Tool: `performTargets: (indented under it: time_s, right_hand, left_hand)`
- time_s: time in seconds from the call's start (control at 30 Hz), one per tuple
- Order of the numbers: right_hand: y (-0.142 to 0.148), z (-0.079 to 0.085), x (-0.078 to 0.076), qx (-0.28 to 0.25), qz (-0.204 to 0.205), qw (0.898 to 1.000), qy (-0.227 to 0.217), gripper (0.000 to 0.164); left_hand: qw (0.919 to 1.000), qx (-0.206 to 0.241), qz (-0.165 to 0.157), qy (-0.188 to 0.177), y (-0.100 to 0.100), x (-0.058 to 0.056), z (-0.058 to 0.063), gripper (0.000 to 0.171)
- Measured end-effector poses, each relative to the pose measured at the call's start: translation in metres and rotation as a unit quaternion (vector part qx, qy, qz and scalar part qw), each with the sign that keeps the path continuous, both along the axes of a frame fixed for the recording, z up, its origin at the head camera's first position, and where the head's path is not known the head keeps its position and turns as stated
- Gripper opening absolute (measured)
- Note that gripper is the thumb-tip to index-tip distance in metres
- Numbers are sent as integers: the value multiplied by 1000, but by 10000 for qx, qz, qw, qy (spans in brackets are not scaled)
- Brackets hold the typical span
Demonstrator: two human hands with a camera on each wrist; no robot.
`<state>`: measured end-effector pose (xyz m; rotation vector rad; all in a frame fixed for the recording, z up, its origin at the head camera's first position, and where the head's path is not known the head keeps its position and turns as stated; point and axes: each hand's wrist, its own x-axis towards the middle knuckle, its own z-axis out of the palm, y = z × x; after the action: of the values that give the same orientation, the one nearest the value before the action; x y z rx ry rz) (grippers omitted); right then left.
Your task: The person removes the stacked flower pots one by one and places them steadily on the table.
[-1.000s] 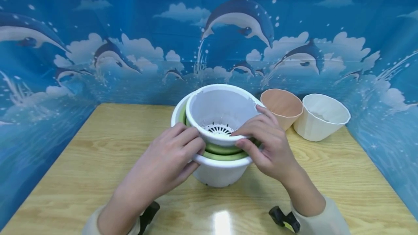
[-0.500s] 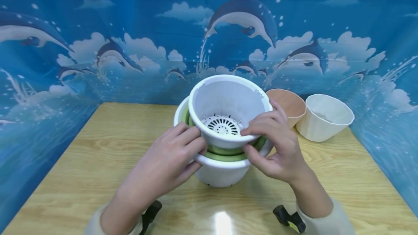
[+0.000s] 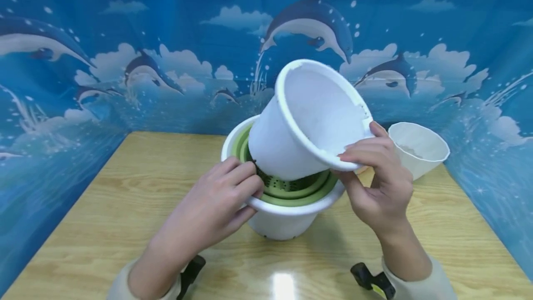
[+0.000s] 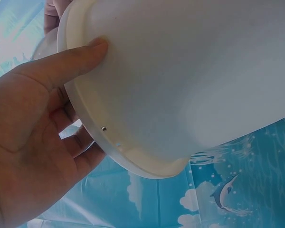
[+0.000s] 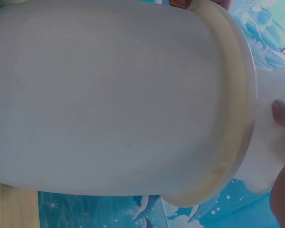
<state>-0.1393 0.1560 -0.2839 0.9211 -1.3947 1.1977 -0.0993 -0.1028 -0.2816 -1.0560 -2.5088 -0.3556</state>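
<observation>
My right hand (image 3: 376, 172) pinches the near-right rim of a smaller white flowerpot (image 3: 287, 138), tilted with its mouth towards the right. Its lower end overlaps the green slotted pots (image 3: 291, 202) nested inside a larger white flowerpot (image 3: 283, 223). With my left hand (image 3: 220, 196) I grip the near-left rim of that larger pot. The left wrist view shows my left thumb (image 4: 85, 59) flat on the larger pot's outer wall (image 4: 180, 90), with fingers at the rim. In the right wrist view, that wall (image 5: 109, 95) fills most of the picture, and my right thumb (image 5: 279, 111) presses a white surface behind.
A white faceted pot (image 3: 412, 165) stands at the back right of the wooden table (image 3: 137, 189). Only a sliver of an orange-pink pot (image 3: 361, 169) shows behind my right hand. A blue dolphin-print curtain (image 3: 187, 36) encloses the back and sides.
My right hand has raised the smaller white pot up and right out of the stack and tipped it over, exposing the green slotted pots. My left hand keeps its hold on the larger pot.
</observation>
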Motion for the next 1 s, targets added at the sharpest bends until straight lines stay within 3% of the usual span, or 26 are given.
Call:
performTargets:
  time_s: [0.23,0.53,0.73,1.0]
  right_hand:
    - [3,2,-3,-1190,-464,9913,314,37]
    - [14,-3,-17,-1717,-1180,9780,145,48]
    - [23,-10,-27,-1659,-1363,9766,-137,50]
    - [35,-28,-41,-948,-2230,9678,-681,53]
  left_hand:
    - [10000,-2,-70,-2,0,-1,-1,23]
    - [9998,-70,-104,129,0,0,0,21]
    - [9996,-223,-98,109,-2,4,2,22]
    - [9989,-359,-173,-250,-16,20,16,30]
